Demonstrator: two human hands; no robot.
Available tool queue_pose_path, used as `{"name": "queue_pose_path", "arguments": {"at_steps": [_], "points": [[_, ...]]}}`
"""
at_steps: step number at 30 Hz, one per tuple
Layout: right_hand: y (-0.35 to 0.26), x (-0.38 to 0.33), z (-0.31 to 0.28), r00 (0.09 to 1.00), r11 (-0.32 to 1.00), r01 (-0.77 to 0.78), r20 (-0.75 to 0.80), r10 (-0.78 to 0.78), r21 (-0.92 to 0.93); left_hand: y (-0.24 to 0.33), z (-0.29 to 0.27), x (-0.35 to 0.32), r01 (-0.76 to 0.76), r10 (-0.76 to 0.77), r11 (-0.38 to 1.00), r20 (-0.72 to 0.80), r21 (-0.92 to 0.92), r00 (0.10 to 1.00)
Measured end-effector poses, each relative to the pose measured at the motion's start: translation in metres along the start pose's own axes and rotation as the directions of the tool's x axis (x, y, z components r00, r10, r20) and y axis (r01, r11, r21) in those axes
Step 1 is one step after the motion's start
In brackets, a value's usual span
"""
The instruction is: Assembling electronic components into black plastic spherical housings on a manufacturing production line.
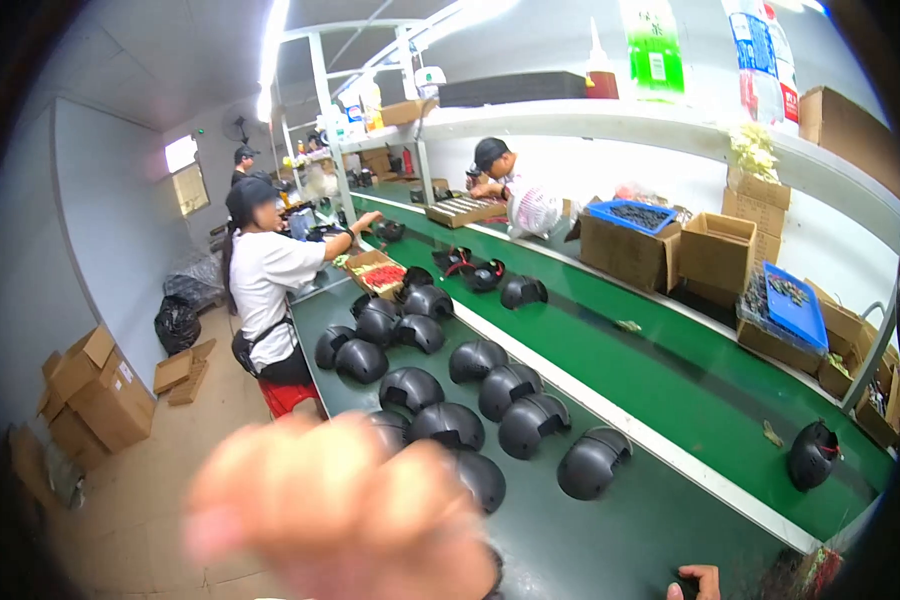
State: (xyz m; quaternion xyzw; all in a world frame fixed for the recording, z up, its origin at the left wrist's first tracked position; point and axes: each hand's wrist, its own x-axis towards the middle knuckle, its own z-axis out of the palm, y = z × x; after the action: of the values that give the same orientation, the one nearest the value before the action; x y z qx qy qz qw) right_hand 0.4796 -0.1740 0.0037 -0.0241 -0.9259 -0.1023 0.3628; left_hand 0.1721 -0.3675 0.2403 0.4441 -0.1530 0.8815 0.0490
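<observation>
Two foreground hands (pixel 340 500), perhaps twenty black shells (pixel 592 472)

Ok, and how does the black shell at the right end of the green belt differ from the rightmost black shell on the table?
The belt shell lies on the bright green belt; the table shell sits on the darker, duller table. The belt shell shows a bit of red at its edge; none is visible on the table shell. Both are black and rounded.
</observation>
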Motion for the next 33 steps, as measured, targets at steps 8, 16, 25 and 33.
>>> {"name": "queue_pose_path", "arguments": {"at_steps": [8,16,25,33], "points": [[-0.051,0.018,-0.029,0.613,0.487,-0.783,0.348,0.709,0.387,-0.153,-0.049,-0.096,0.625,-0.687,0.653,-0.012,0.427,0.726],[-0.055,0.022,-0.033,0.585,0.505,-0.811,0.368,0.723,0.296,-0.208,-0.119,-0.28,0.554,-0.964,0.115,-0.043,0.825,0.264],[-0.054,0.024,-0.031,0.683,0.583,-0.725,0.278,0.675,0.366,-0.201,-0.128,-0.284,0.544,-0.986,0.03,-0.066,0.838,0.156],[-0.055,0.025,-0.03,0.66,0.578,-0.751,0.312,0.684,0.321,-0.197,-0.126,-0.282,0.5,-0.99,-0.002,-0.073,0.866,0.123]]}}
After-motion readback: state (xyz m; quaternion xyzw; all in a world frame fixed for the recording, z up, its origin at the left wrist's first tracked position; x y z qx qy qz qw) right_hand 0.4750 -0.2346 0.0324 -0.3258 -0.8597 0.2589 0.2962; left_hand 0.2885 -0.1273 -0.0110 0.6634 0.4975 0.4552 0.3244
